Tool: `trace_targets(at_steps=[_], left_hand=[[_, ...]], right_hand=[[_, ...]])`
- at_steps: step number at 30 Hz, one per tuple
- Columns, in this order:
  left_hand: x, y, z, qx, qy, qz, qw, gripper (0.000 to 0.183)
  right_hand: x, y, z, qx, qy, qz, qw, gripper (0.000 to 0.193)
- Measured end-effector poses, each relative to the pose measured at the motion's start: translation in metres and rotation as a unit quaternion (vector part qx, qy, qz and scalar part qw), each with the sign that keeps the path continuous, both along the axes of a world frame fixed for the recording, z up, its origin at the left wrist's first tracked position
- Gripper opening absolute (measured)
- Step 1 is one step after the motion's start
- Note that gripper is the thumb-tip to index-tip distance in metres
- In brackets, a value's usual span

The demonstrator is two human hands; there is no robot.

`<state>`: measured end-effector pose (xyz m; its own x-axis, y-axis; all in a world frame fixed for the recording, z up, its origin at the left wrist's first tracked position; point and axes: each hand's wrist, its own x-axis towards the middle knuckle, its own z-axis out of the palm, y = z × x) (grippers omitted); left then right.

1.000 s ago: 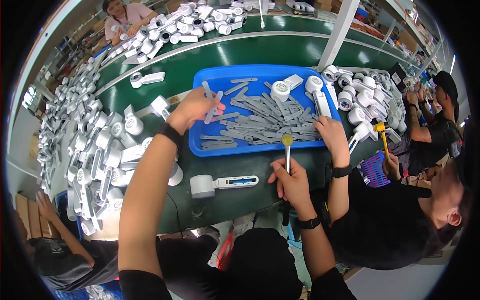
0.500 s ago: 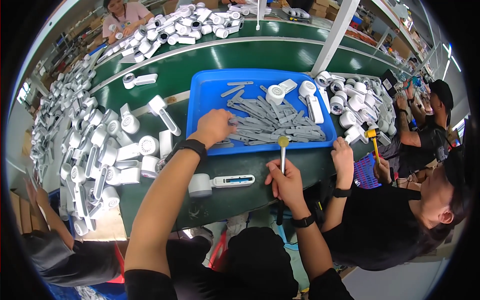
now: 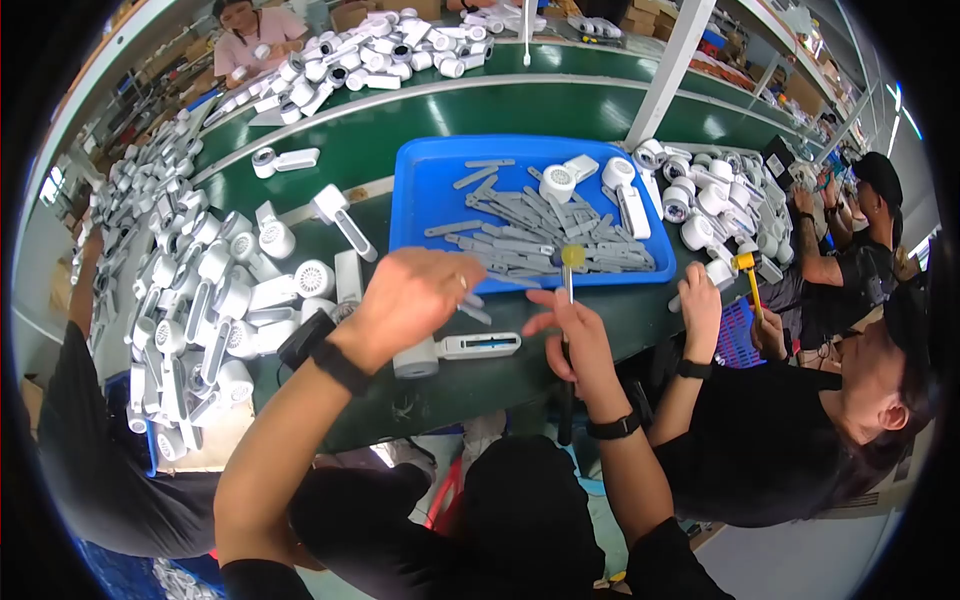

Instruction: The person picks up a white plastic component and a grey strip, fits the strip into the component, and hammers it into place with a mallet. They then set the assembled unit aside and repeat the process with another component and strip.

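My left hand (image 3: 415, 300) is closed, fingertips down, at the tray's front left edge; a few flat grey plastic strips (image 3: 473, 309) hang from its fingers. Just beneath it a white handheld fan (image 3: 482, 346) lies on its side on the bench, its slotted handle pointing right. In my right hand (image 3: 585, 355) is a small mallet (image 3: 572, 257) with a yellowish head and dark grip, held upright; its forefinger stretches toward the fan. The blue tray (image 3: 405, 200) holds a heap of similar grey strips (image 3: 540, 225) and two white fans (image 3: 558, 182).
Piles of white fans (image 3: 215, 262) cover the bench's left side, and more fans (image 3: 700, 190) crowd the right. A green conveyor belt (image 3: 450, 105) runs behind the tray. To my right a co-worker's hand (image 3: 768, 335) holds a yellow mallet (image 3: 745, 265). A white post (image 3: 672, 75) rises behind the tray.
My left hand has come out of the tray toward me with grey strips, above the fan. My right hand still has the mallet, its fingers now more spread. The left-side co-worker's arm has reached forward.
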<state>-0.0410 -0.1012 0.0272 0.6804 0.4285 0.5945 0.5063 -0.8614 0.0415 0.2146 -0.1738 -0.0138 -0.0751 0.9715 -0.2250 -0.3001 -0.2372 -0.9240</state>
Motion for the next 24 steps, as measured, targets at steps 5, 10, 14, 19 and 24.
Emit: trace_targets(at_steps=[5,10,14,19,24], left_hand=[[-0.005,-0.041,0.000,0.029,0.018,-0.012,0.999,0.034],[-0.030,-0.059,-0.024,-0.135,-0.060,0.117,0.982,0.034],[-0.035,-0.060,-0.048,-0.166,-0.023,0.106,0.980,0.036],[-0.034,-0.053,-0.053,-0.147,-0.028,0.079,0.986,0.037],[-0.033,-0.054,-0.057,-0.141,-0.045,0.083,0.985,0.033]], right_hand=[[-0.014,0.004,0.009,0.004,-0.037,0.031,0.999,0.026],[0.000,-0.013,0.014,0.026,-0.127,-0.014,0.991,0.026],[-0.007,-0.009,-0.005,0.020,-0.146,0.031,0.989,0.024],[-0.037,-0.005,-0.018,0.049,-0.239,0.058,0.968,0.020],[-0.040,-0.010,-0.018,0.032,-0.263,0.030,0.964,0.019]])
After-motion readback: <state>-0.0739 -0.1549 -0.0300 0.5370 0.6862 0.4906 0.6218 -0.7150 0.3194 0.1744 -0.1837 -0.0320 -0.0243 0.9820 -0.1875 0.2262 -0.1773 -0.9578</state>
